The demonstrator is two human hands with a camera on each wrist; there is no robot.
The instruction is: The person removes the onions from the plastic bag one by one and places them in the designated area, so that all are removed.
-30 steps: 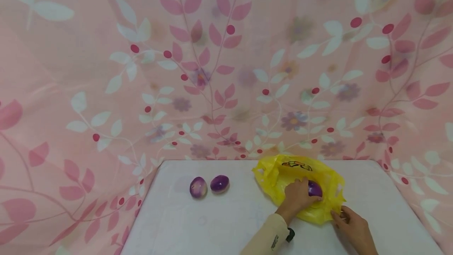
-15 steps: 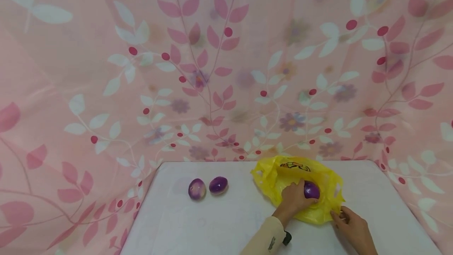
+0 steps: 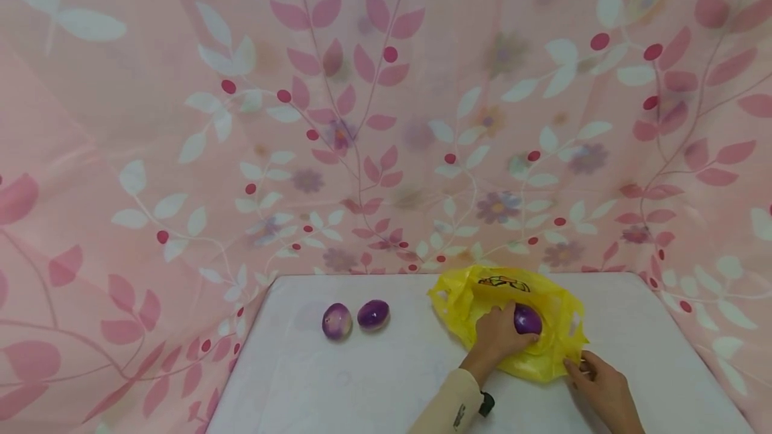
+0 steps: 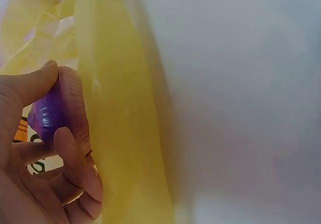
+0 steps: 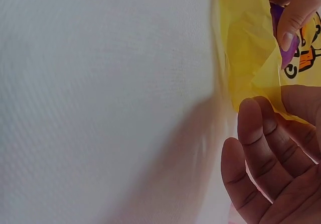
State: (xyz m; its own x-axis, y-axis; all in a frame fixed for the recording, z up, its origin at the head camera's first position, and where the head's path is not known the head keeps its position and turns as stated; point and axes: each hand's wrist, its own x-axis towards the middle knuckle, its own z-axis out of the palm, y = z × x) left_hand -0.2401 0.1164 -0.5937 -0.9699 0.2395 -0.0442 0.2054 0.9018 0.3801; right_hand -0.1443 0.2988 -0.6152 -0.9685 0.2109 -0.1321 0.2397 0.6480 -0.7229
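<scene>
A yellow plastic bag (image 3: 545,368) with a printed drawing lies spread with its mouth gaping at the right of the table. Inside the mouth, my left hand (image 3: 497,338) grips a glossy purple, egg-shaped vegetable (image 3: 528,320) between thumb and fingers. Close up in the left wrist view, one side of that vegetable is deep purple and the other dull pink. My right hand (image 3: 603,387) pinches the bag's near right edge, its other fingers (image 5: 256,148) spread loosely below the plastic. The bag's fold hides part of the vegetable in the right wrist view.
Two more purple-and-cream vegetables, one (image 3: 336,321) nearer and one (image 3: 373,315) beside it, sit at the left of the white-covered table (image 3: 362,387). A pink floral curtain (image 3: 386,153) hangs right behind the table's far edge and along both sides.
My left hand has shifted slightly left within the bag, carrying the purple vegetable with it. My right hand keeps its pinch on the bag's edge. The two other vegetables stay put.
</scene>
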